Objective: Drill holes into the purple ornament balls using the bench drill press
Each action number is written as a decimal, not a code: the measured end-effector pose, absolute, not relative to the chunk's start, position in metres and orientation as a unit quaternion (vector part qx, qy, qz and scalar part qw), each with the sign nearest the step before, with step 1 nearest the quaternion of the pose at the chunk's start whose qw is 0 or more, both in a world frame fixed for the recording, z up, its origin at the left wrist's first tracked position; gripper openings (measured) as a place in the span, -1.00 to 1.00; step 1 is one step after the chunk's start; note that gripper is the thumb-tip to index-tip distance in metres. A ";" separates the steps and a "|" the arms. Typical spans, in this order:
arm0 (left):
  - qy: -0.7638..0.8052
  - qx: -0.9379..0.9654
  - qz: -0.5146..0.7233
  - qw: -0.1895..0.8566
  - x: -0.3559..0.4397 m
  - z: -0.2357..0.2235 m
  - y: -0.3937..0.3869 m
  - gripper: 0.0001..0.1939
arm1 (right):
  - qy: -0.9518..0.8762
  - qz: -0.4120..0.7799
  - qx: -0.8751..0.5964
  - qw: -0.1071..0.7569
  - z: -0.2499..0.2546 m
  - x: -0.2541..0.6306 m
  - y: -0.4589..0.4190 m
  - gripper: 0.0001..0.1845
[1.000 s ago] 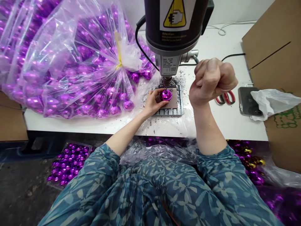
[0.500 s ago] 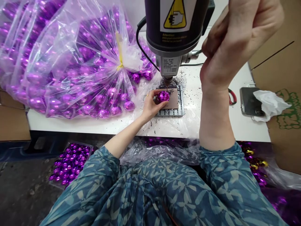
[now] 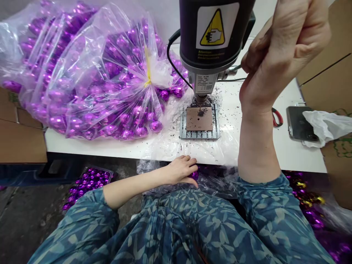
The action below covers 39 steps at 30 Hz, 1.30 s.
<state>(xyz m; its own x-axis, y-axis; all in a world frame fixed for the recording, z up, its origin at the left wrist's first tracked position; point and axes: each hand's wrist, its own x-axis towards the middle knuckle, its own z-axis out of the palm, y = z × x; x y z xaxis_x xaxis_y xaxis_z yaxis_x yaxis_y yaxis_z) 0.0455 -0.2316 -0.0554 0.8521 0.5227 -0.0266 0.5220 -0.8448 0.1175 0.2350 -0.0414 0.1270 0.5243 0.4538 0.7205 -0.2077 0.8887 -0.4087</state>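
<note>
Left hand [image 3: 179,170] half-hides purple ball [image 3: 194,175]; cannot tell grip. Right hand [image 3: 284,55], cropped above, closed round lever [image 3: 234,69], end hidden.

A pale, plain wall [image 3: 164,20] rises behind a white worktop [image 3: 90,147], whose smooth surface catches bright light along its front. Brown cardboard stands at both ends, a tall box [image 3: 324,51] on the right and another box [image 3: 24,145] on the left, while below, in dimmer light, lies a dark grey, stained-looking floor [image 3: 30,223].
</note>
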 end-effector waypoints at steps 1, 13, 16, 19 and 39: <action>0.245 0.967 -0.004 0.062 0.046 -0.054 -0.229 -0.58 | -0.449 0.185 -0.141 0.863 0.126 0.235 -0.040 -0.43; 0.551 0.760 0.325 0.113 0.002 -0.032 0.013 -0.72 | -0.460 0.154 -0.166 0.858 0.124 0.236 -0.041 -0.43; 0.538 0.776 0.292 0.152 0.003 -0.034 0.061 -0.77 | -0.460 0.143 -0.179 0.857 0.125 0.234 -0.042 -0.43; 0.526 0.769 0.307 0.196 0.004 -0.036 0.072 -0.84 | -0.453 0.165 -0.146 0.864 0.125 0.234 -0.043 -0.47; 0.441 0.542 0.458 0.549 0.036 -0.048 -0.072 -0.37 | -0.453 0.198 -0.100 0.863 0.119 0.238 -0.042 -0.59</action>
